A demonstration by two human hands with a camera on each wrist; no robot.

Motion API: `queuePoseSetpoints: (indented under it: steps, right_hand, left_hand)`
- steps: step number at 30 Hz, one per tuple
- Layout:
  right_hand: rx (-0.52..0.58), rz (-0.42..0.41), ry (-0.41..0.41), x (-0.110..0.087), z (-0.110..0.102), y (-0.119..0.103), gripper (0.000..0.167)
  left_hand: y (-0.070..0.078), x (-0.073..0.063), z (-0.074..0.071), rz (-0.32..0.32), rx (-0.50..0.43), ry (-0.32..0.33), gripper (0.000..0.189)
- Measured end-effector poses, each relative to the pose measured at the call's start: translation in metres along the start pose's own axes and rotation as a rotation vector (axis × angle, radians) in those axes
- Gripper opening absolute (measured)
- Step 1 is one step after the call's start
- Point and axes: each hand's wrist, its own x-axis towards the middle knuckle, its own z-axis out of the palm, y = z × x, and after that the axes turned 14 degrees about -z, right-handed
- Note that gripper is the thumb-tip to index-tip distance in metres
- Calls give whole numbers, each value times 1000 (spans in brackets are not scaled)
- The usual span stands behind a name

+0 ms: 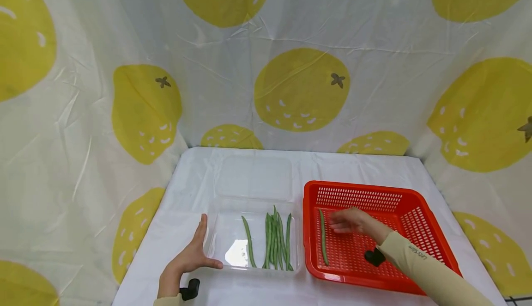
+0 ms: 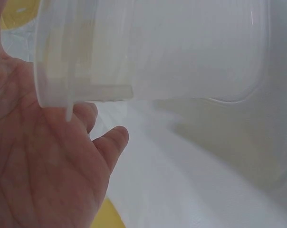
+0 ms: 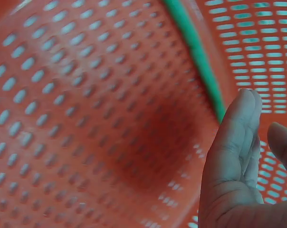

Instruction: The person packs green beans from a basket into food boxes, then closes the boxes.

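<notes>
A clear plastic container (image 1: pixel 232 267) holds several green beans (image 1: pixel 272 239), most lying side by side on its right half, with a single one (image 1: pixel 248 239) apart to the left. My left hand (image 1: pixel 189 256) rests at the container's near left corner, thumb along the front rim and fingers straight on the left side. In the left wrist view, the rim lies against that hand. Inside the red basket (image 1: pixel 341 276), one green bean (image 1: pixel 323 239) lies along the left side. My right hand (image 1: pixel 353 220) hovers just right of that bean, fingers extended and holding nothing.
Behind the container lies a flat translucent lid (image 1: pixel 255 176). The basket stands directly to the container's right, with perforated raised walls. A white cloth (image 1: pixel 332 165) covers the table, and lemon-print curtains (image 1: pixel 216 84) enclose its back and sides.
</notes>
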Motion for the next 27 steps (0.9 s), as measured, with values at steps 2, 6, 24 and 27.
queuePoseSetpoints:
  steps: [2, 6, 24, 27]
  right_hand:
    - [1, 11, -7, 1, -2, 6, 33]
    - [9, 17, -14, 3, -5, 15, 31]
    - [-162, 89, 66, 18, 23, 25, 26]
    - [-228, 59, 92, 20, 28, 26, 23]
  left_hand:
    - [-1, 0, 0, -2, 0, 2, 145]
    - [-1, 0, 1, 2, 1, 7, 145]
    - [-1, 1, 1, 1, 16, 9, 146]
    - [-2, 2, 1, 10, 19, 5, 145]
